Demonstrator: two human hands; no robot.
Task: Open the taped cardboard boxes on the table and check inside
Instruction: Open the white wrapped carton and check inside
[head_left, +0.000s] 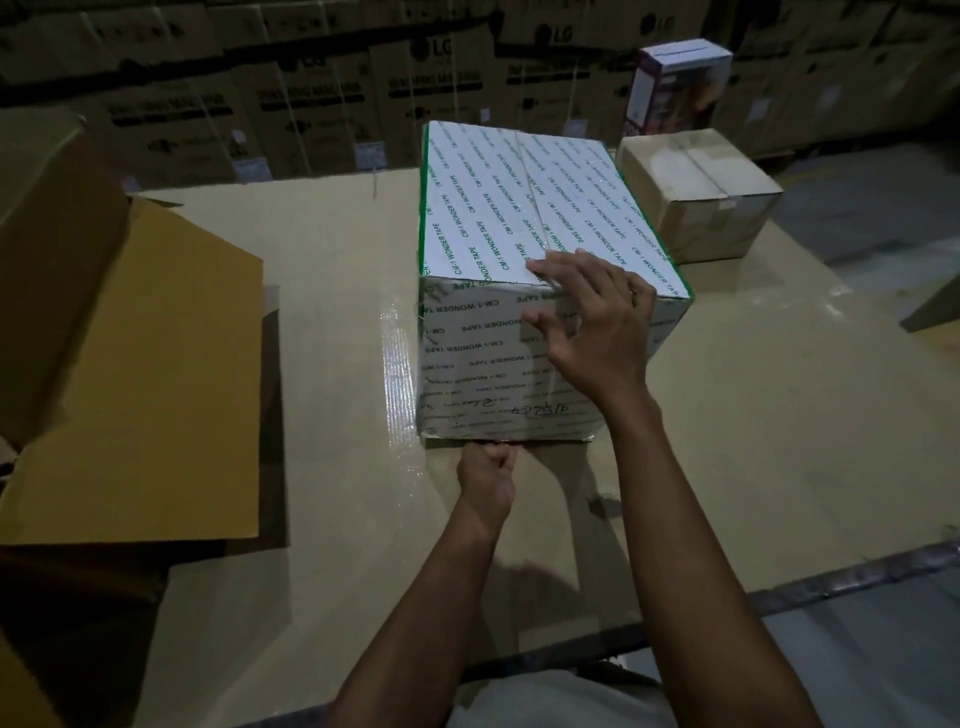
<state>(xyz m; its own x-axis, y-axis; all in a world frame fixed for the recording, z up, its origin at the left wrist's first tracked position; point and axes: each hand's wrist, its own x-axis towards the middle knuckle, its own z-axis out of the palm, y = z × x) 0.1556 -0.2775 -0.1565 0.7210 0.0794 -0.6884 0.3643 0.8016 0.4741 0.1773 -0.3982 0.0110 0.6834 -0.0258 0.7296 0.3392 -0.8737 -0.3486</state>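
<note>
While the white box (519, 218) sits sealed on the table (337, 260), the right hand (592, 322) spreads over its top edge, the left hand (485, 467) curls at its base, grip unclear; opening and checking yet to come.

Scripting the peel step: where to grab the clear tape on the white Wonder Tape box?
Probably its end low on the near face, pinched from the near side and peeled upward. The clear tape follows the centre seam of the white Wonder Tape box and folds over the near edge.
</note>
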